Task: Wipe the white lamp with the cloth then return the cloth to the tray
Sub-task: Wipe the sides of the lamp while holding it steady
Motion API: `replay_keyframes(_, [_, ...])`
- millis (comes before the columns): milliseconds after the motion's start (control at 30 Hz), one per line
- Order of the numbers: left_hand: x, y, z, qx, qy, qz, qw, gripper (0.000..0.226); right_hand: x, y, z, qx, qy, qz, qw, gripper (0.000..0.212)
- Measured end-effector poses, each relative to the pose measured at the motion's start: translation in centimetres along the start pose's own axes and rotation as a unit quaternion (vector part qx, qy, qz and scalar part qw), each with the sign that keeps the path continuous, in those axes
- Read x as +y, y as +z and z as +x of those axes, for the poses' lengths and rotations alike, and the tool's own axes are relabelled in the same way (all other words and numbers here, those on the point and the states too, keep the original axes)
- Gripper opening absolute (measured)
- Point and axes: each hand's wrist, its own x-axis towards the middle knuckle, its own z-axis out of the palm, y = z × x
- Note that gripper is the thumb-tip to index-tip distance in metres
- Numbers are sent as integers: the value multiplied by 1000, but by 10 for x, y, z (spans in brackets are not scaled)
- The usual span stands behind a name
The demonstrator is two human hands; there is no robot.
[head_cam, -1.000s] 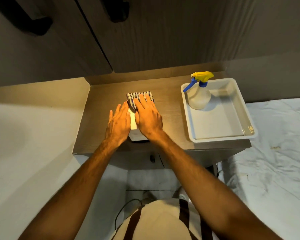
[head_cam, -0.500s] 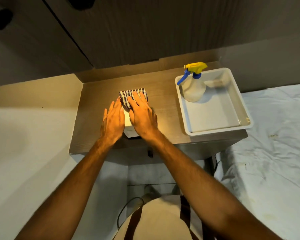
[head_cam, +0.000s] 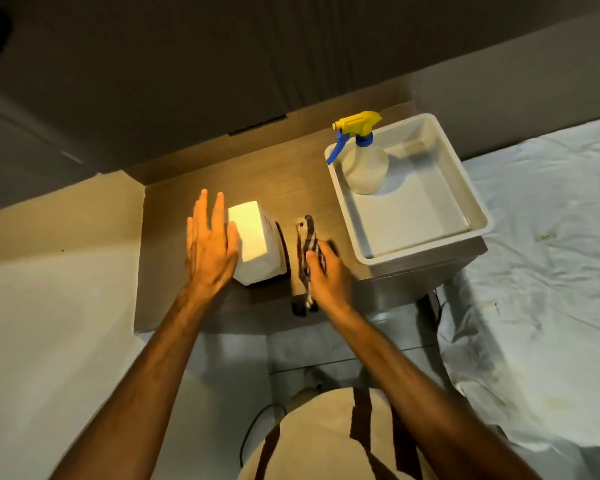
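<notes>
Right hand (head_cam: 328,277) fingers grip the striped cloth (head_cam: 308,244), hanging bunched beside the glowing white lamp (head_cam: 255,245); left hand (head_cam: 210,245) open, fingers spread.

A small wooden bedside table (head_cam: 174,271) stands against a dark wall, a bed draped in a white sheet (head_cam: 548,271) just beside it. On its top sit a glowing white lamp (head_cam: 255,247) near the middle and, at the right end, a white tray (head_cam: 471,202).
</notes>
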Motion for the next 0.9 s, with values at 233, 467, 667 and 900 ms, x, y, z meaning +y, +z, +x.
replay_keyframes(233, [27, 18, 6, -37, 23, 61, 997, 58, -29, 56, 46, -43, 120, 102, 987, 45])
replay_keyframes(467, [27, 19, 7, -29, 26, 68, 997, 58, -24, 61, 17, -67, 52, 90, 992, 46])
replay_keyframes(667, [26, 20, 6, -28, 24, 73, 997, 61, -37, 70, 69, -114, 22, 78, 990, 42])
replay_keyframes(900, [30, 18, 6, -31, 23, 83, 996, 62, -9, 58, 33, -127, 94, 1, 987, 47])
